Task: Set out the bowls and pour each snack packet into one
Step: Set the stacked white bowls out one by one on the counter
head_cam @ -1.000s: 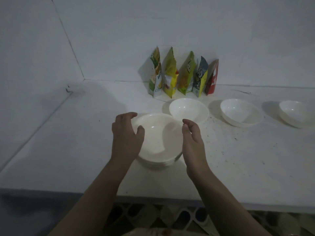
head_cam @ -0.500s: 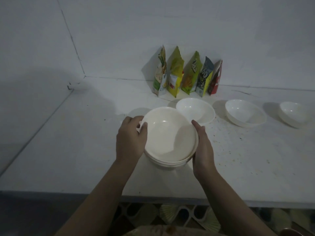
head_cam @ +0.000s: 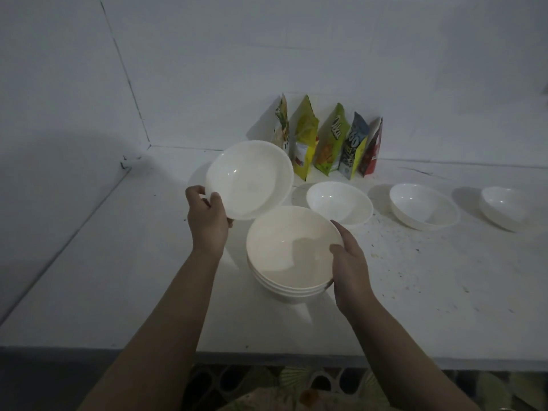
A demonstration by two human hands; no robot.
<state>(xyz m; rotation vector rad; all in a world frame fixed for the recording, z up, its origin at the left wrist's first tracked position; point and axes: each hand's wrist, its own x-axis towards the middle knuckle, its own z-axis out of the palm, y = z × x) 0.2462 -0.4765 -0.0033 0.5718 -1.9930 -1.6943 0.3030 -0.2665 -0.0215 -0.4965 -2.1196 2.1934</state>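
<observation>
white lifted bowl [head_cam: 249, 180], pinched at its near-left rim by the left hand [head_cam: 208, 221], hangs far-left of the stack [head_cam: 292, 256] the right hand [head_cam: 350, 266] grips; bare counter [head_cam: 142, 262] lies left.

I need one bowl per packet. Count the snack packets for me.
5, upright in a row against the back wall: white-green, yellow, green, blue, red. More could hide behind the lifted bowl.

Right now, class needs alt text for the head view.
The left hand lifts a tilted white bowl off the bowl stack the right hand steadies; three bowls and five snack packets stand behind.
</observation>
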